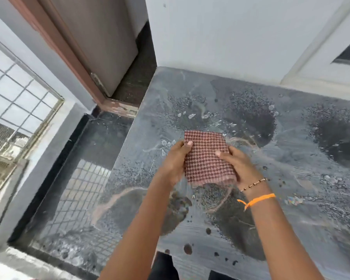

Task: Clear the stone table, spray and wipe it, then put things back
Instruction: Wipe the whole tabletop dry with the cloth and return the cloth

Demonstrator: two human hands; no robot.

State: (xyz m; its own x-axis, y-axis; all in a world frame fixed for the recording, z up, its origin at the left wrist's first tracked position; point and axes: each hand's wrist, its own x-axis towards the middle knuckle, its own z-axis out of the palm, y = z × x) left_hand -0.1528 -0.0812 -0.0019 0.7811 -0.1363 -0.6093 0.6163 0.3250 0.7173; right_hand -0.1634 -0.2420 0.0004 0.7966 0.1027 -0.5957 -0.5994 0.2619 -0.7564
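Observation:
A folded red-and-white checked cloth [207, 157] is held just above the grey stone table [291, 178], near its left half. My left hand [175, 160] grips the cloth's left edge with the thumb on top. My right hand [240, 164] holds its right side; that wrist wears a beaded bracelet and an orange thread. The stone top shows dark wet spray patches and pale streaks, with nothing else standing on it.
A white wall [230, 37] backs the table, with a window frame [348, 55] at the upper right. To the left are a brown door frame [69, 57], a dark glossy floor [79, 178] and a metal window grille [18, 98].

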